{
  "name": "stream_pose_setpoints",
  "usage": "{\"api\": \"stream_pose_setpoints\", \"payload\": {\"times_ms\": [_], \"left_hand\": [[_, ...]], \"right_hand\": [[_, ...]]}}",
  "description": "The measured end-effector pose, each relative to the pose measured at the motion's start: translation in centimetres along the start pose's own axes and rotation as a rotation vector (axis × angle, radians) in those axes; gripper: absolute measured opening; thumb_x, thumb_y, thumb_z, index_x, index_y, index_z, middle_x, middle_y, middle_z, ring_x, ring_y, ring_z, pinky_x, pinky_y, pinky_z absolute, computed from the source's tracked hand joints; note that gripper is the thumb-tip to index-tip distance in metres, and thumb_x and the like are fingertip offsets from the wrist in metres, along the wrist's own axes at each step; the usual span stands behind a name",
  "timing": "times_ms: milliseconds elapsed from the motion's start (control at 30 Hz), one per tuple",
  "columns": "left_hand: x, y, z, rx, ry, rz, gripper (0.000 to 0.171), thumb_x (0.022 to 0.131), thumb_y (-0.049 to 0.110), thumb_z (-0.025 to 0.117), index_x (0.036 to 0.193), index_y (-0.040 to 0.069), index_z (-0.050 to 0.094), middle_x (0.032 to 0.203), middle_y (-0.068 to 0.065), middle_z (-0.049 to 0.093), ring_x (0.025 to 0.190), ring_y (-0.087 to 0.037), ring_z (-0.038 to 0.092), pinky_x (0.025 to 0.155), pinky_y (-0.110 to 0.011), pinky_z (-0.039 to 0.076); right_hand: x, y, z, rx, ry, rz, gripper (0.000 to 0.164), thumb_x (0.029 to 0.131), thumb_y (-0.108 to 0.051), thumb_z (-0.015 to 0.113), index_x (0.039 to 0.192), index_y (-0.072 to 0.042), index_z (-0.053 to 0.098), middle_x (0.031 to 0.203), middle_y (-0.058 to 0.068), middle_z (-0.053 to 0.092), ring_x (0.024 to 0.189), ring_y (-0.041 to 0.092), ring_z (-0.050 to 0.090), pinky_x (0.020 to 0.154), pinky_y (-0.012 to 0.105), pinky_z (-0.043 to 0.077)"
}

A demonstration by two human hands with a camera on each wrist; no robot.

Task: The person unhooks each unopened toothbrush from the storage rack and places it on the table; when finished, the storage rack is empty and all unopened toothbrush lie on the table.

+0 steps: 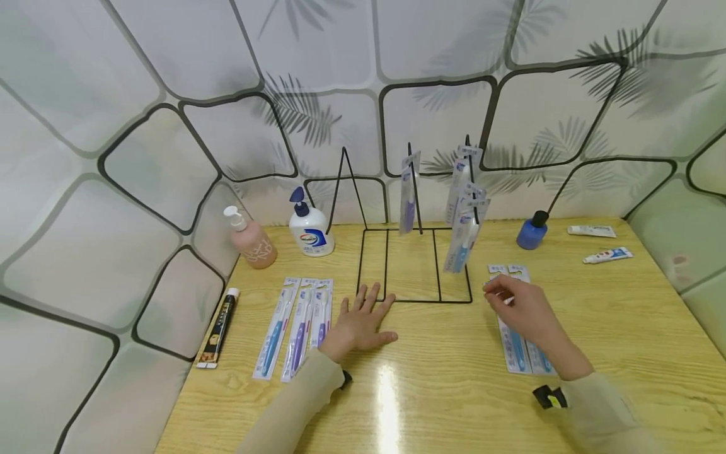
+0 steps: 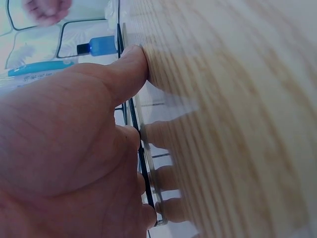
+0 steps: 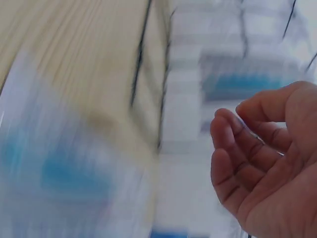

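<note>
My left hand [image 1: 362,325] lies with its fingers spread at the front bar of a black wire rack [image 1: 414,301]; in the left wrist view its thumb and fingertips are at the tabletop. One packaged toothbrush with a purple handle [image 1: 408,202] hangs on the rack's middle hook. Several more packaged toothbrushes [image 1: 462,243] hang on the right hook, a blue-handled one in front. My right hand [image 1: 524,309], fingers loosely curled and holding nothing, is over two blue packaged toothbrushes [image 1: 517,353] on the table, hiding part of them. The rack's left hook carries nothing.
Three packaged toothbrushes [image 1: 299,328] lie left of my left hand, beside a black toothpaste tube [image 1: 221,328]. A pink pump bottle [image 1: 255,246] and a white pump bottle [image 1: 311,232] stand behind. At the back right are a blue bottle [image 1: 531,234] and two small tubes [image 1: 607,255].
</note>
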State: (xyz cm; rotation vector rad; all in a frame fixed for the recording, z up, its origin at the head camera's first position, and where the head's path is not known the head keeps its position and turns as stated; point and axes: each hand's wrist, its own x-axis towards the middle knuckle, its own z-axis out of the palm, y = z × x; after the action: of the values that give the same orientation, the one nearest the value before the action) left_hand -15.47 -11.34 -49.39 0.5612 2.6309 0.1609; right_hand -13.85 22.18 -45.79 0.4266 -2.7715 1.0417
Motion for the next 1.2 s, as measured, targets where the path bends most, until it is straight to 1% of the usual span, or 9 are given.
{"api": "stream_pose_setpoints", "payload": {"times_ms": [100,167,267,400,667,800,967,1067,1200], "left_hand": [[0.1,-0.1,0.2,-0.016,0.008,0.007,0.083,0.098,0.068,0.046,0.165,0.035,0.008,0.173,-0.006,-0.010,0.160,-0.035,-0.006,0.123,-0.067,0.010],[0.2,-0.2,0.4,-0.028,0.014,0.008,0.084,0.098,0.069,0.046,0.164,0.037,0.007,0.173,-0.006,-0.010,0.160,-0.035,-0.006,0.123,-0.068,0.010],[0.3,-0.3,0.5,-0.026,0.009,-0.005,0.084,0.097,0.070,0.046,0.164,0.038,0.007,0.173,-0.004,-0.009,0.160,-0.034,-0.005,0.123,-0.067,0.011],[0.6,-0.5,0.8,-0.007,-0.002,-0.017,0.084,0.096,0.072,0.044,0.164,0.039,0.005,0.173,-0.003,-0.011,0.160,-0.033,-0.006,0.123,-0.067,0.011],[0.4,-0.1,0.3,0.023,-0.003,-0.025,0.084,0.097,0.071,0.045,0.164,0.037,0.008,0.173,-0.003,-0.008,0.160,-0.033,-0.006,0.124,-0.066,0.011],[0.3,0.0,0.3,0.032,0.002,-0.024,0.084,0.097,0.071,0.044,0.164,0.036,0.008,0.173,-0.003,-0.008,0.160,-0.033,-0.005,0.124,-0.066,0.011],[0.4,0.0,0.3,0.031,0.002,-0.014,0.084,0.097,0.071,0.044,0.164,0.036,0.007,0.173,-0.004,-0.010,0.160,-0.033,-0.006,0.124,-0.066,0.011],[0.4,-0.1,0.4,0.031,0.003,-0.014,0.085,0.097,0.071,0.044,0.164,0.036,0.006,0.173,-0.004,-0.011,0.160,-0.033,-0.007,0.124,-0.066,0.011],[0.4,-0.1,0.4,0.043,0.007,-0.017,0.085,0.097,0.072,0.044,0.164,0.036,0.006,0.173,-0.004,-0.010,0.160,-0.033,-0.006,0.124,-0.066,0.012]], "right_hand": [[1.0,-3.0,2.0,0.141,-0.014,-0.082,0.017,0.098,-0.007,0.066,0.115,-0.009,0.069,0.101,0.008,0.076,0.085,0.017,0.070,0.070,0.027,0.057],[2.2,-5.1,3.2,0.248,-0.039,-0.099,0.030,0.099,-0.007,0.065,0.129,-0.009,0.063,0.120,0.011,0.071,0.100,0.023,0.070,0.079,0.035,0.059],[4.6,-7.6,4.7,0.365,-0.015,-0.117,0.046,0.098,-0.005,0.063,0.143,-0.006,0.052,0.148,0.018,0.051,0.123,0.036,0.061,0.097,0.051,0.055],[8.1,-9.5,6.3,0.406,0.075,-0.111,0.053,0.098,-0.003,0.058,0.149,-0.006,0.047,0.164,0.019,0.025,0.142,0.040,0.043,0.111,0.059,0.043],[13.9,-10.0,7.0,0.425,0.209,-0.081,0.045,0.095,-0.003,0.060,0.140,-0.006,0.055,0.168,0.019,0.011,0.155,0.039,0.021,0.114,0.063,0.036],[15.4,-10.0,6.7,0.459,0.208,-0.043,0.037,0.095,-0.005,0.061,0.132,-0.009,0.062,0.170,0.014,0.011,0.156,0.035,0.019,0.116,0.061,0.034],[16.4,-10.1,6.6,0.485,0.231,-0.047,0.039,0.095,-0.002,0.060,0.134,-0.004,0.061,0.160,0.016,0.032,0.146,0.036,0.038,0.113,0.058,0.038],[16.3,-10.2,6.7,0.482,0.249,-0.062,0.040,0.096,-0.001,0.058,0.135,-0.002,0.061,0.150,0.015,0.044,0.140,0.034,0.046,0.110,0.055,0.041],[15.3,-10.5,6.5,0.498,0.247,-0.054,0.040,0.097,-0.003,0.055,0.136,-0.004,0.061,0.149,0.012,0.046,0.139,0.030,0.048,0.111,0.050,0.044]]}}
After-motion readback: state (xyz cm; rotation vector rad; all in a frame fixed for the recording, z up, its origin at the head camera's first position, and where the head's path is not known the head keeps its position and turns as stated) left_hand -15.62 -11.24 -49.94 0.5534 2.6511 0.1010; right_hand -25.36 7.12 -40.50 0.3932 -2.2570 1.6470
